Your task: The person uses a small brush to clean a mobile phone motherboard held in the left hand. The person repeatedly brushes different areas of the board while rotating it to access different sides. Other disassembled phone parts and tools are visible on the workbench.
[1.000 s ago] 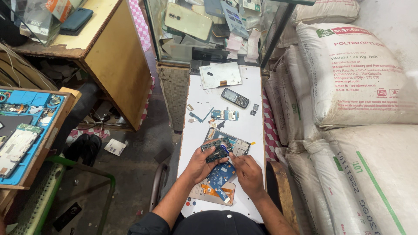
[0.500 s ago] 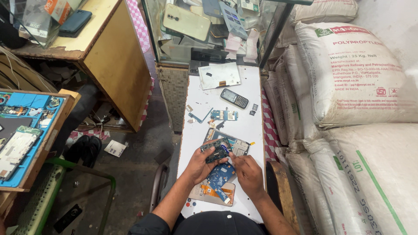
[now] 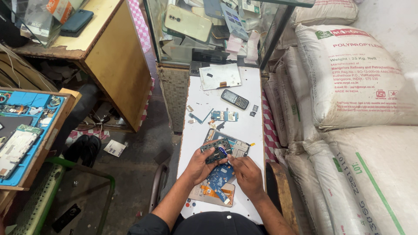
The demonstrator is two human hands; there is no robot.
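Note:
My left hand (image 3: 199, 164) grips a small dark green circuit board (image 3: 216, 150) and holds it just above the white table (image 3: 237, 116). My right hand (image 3: 246, 172) sits beside it, its fingertips pinched at the board's lower right edge. Under the hands lies an opened phone body (image 3: 233, 146) with a blue board (image 3: 220, 174) and orange flex parts (image 3: 212, 192) nearer to me. What the right fingertips pinch is too small to tell.
Farther up the table lie a small keypad phone (image 3: 234, 99), a blue circuit board (image 3: 224, 115), loose small parts and a white panel (image 3: 220, 76). A glass case of phone parts (image 3: 204, 26) stands beyond. Stacked white sacks (image 3: 352, 78) line the right; a wooden counter (image 3: 113, 61) stands left.
Both hands stay over the opened phone. The circuit board in the left hand has shifted only slightly.

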